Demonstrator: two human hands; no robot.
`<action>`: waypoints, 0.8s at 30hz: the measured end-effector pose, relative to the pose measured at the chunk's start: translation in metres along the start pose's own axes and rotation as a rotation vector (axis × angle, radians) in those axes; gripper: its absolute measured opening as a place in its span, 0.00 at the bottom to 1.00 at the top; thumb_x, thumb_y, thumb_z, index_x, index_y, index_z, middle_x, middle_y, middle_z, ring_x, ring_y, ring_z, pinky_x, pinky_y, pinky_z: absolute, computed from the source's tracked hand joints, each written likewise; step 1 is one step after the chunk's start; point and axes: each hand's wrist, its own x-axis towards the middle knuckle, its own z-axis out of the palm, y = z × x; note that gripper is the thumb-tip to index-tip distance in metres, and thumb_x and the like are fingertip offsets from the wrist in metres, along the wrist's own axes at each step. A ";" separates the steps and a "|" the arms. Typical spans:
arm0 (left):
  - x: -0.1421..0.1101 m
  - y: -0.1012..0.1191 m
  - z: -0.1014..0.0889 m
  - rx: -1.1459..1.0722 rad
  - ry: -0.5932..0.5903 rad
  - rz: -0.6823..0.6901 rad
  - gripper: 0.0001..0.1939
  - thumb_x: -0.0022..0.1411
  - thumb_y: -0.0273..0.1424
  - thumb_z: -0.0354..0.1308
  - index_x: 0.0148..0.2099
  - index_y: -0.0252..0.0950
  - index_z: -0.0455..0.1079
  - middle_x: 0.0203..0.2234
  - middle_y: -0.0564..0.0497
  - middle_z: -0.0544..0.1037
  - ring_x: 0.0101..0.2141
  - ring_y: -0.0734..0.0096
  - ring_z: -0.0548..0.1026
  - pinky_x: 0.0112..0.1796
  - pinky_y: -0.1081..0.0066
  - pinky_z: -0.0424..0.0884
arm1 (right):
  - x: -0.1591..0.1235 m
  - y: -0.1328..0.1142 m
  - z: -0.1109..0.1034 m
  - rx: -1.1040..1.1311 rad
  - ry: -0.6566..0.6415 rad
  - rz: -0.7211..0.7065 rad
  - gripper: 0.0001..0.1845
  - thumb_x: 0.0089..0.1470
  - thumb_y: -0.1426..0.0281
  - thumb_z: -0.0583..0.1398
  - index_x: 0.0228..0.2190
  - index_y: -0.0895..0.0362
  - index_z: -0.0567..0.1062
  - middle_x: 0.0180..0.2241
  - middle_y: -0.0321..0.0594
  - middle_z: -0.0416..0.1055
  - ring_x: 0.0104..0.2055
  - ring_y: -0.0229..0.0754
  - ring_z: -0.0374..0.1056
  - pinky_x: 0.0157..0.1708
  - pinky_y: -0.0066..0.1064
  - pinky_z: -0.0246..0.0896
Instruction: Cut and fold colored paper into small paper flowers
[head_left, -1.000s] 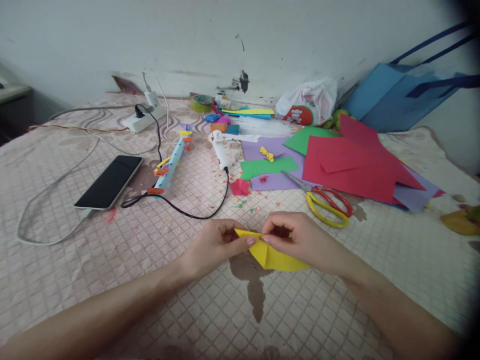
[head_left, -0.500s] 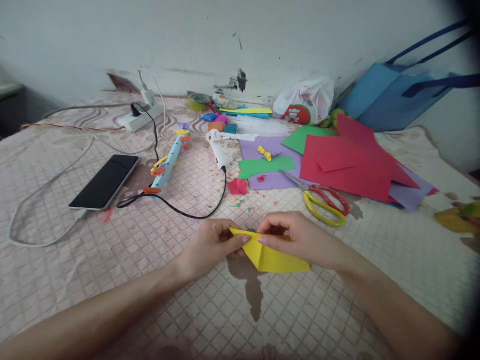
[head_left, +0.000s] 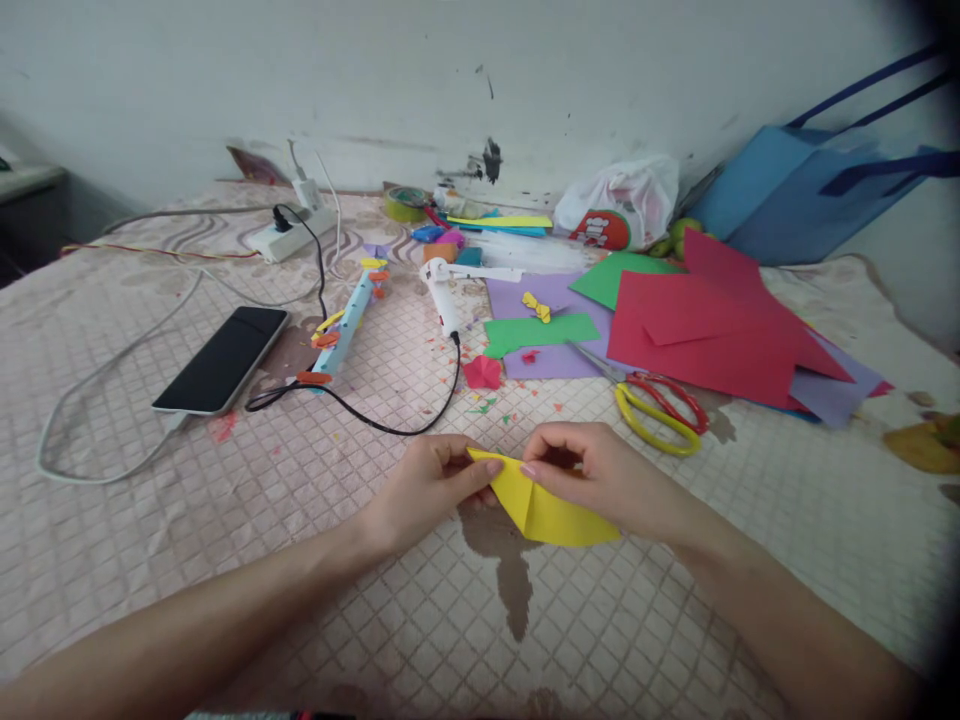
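A folded piece of yellow paper [head_left: 544, 508] is held just above the quilted cloth [head_left: 225, 520] near the front middle. My left hand [head_left: 427, 490] pinches its left corner between thumb and fingers. My right hand [head_left: 600, 475] is curled over the top edge, its fingertips pressing the fold close to the left hand's. Both hands are closed on the paper. The part of the paper under my right palm is hidden.
Behind the hands lie yellow-and-red scissors [head_left: 660, 410], red paper sheets [head_left: 712, 325], green paper [head_left: 536, 332], purple paper and a small red folded piece [head_left: 482, 373]. A glue gun [head_left: 445, 295] with black cord, a phone [head_left: 223, 360], a power strip [head_left: 289, 233] and a blue bag [head_left: 810, 190] sit farther back.
The hands barely shifted; the right fingertips slid slightly along the yellow paper's top fold. The view wobbled a little.
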 end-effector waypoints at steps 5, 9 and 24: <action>-0.001 0.001 -0.002 -0.112 -0.049 -0.017 0.15 0.58 0.38 0.56 0.32 0.29 0.73 0.24 0.48 0.78 0.25 0.76 0.74 0.30 0.76 0.70 | 0.000 0.003 -0.001 0.073 -0.024 0.020 0.08 0.54 0.68 0.57 0.25 0.57 0.69 0.22 0.32 0.65 0.25 0.32 0.59 0.23 0.24 0.51; -0.001 0.000 -0.003 -0.295 -0.088 -0.049 0.20 0.61 0.42 0.51 0.34 0.28 0.74 0.27 0.44 0.79 0.29 0.70 0.76 0.35 0.70 0.72 | 0.001 0.004 -0.002 0.118 -0.027 0.025 0.08 0.54 0.68 0.57 0.25 0.58 0.68 0.22 0.32 0.64 0.24 0.32 0.58 0.23 0.24 0.51; 0.000 0.000 -0.006 -0.322 -0.080 -0.043 0.16 0.60 0.38 0.54 0.33 0.28 0.74 0.27 0.44 0.79 0.29 0.68 0.77 0.35 0.69 0.72 | 0.001 0.002 -0.001 0.177 -0.047 0.022 0.08 0.54 0.69 0.56 0.24 0.58 0.67 0.21 0.31 0.61 0.23 0.32 0.56 0.21 0.25 0.48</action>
